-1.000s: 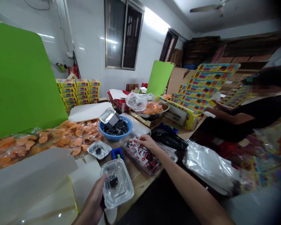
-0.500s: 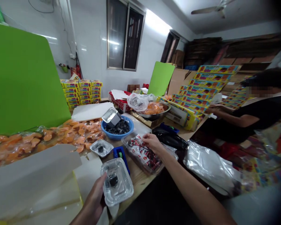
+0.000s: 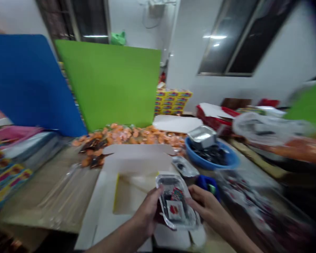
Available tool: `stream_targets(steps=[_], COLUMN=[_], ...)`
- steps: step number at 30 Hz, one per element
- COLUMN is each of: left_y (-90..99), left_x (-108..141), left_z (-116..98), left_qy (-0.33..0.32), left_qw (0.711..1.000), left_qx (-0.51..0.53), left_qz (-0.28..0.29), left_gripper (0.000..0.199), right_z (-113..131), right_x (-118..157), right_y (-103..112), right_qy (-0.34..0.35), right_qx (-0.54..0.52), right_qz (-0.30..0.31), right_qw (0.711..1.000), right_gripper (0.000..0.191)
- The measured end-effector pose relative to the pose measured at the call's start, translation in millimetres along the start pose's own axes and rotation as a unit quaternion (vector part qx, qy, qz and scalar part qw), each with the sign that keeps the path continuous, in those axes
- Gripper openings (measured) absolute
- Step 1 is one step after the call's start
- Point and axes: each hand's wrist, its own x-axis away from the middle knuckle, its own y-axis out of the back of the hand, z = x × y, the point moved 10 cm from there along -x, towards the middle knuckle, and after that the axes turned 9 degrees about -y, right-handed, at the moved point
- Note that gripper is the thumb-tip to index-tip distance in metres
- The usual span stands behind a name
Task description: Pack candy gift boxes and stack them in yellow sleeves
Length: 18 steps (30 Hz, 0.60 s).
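Observation:
My left hand (image 3: pixel 149 211) grips a foil tray (image 3: pixel 191 219) by its left side, thumb over the rim. Inside the tray lie a small white packet (image 3: pixel 174 209) with a red print, a red-and-green packet (image 3: pixel 177 194) and something dark, partly hidden. My right hand (image 3: pixel 206 205) is closed at the tray's right rim, its fingertips against the edge. Just beyond is a second foil tray (image 3: pixel 184 166) with a dark lump in it. Under my hands an unfolded white carton (image 3: pixel 137 160) lies open on the table.
A blue basin (image 3: pixel 233 163) of black pieces holds stacked foil trays (image 3: pixel 202 136). To its right front is a clear bin of packets (image 3: pixel 249 200), blurred. A blue tape dispenser (image 3: pixel 206 184) stands nearby. Wrapped orange pieces (image 3: pixel 137 134) spread before a green board (image 3: pixel 113 84); wooden sticks (image 3: pixel 60 196) lie left.
My view has swung left. My right hand has come from the packet bin to the foil tray, where packets now lie. The left hand still holds the tray, now over the carton.

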Motion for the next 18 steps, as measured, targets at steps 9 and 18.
stream_targets(steps=[9,18], left_y=[224.7,309.4], left_x=[64,-24], left_z=[-188,-234], left_qy=[-0.258,-0.161], left_qw=[0.757,0.699], left_qx=[-0.515,-0.591], left_qz=[-0.308,-0.369], left_gripper=[0.016,0.038], right_z=[17,18], right_x=[-57,-77], right_y=[-120,-142], right_qy=[0.016,0.061], right_qx=[0.020,0.118], right_qz=[0.094,0.028], right_qw=[0.995,0.991], right_gripper=[0.026,0.007])
